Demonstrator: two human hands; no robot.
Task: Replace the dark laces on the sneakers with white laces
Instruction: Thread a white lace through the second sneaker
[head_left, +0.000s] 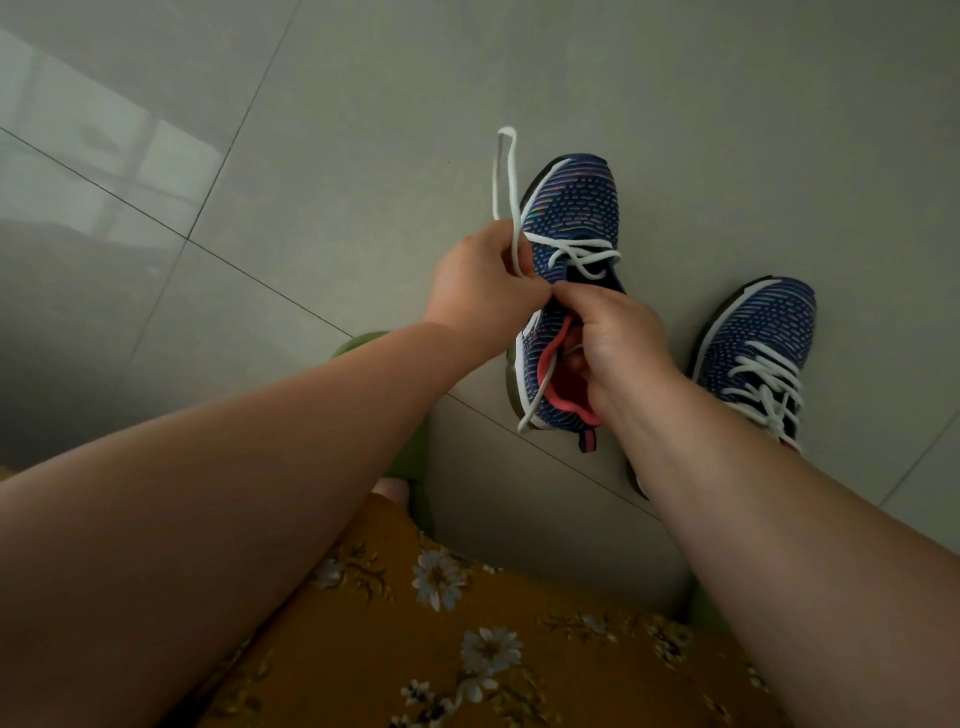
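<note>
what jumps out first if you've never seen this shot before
At centre, both hands meet over a blue knit sneaker with a coral lining, held above the grey tiled floor. The left hand pinches a white lace whose loop stands up above the hand, while the right hand grips the shoe's collar. To the right, the second sneaker sits on the floor, already laced in white.
</note>
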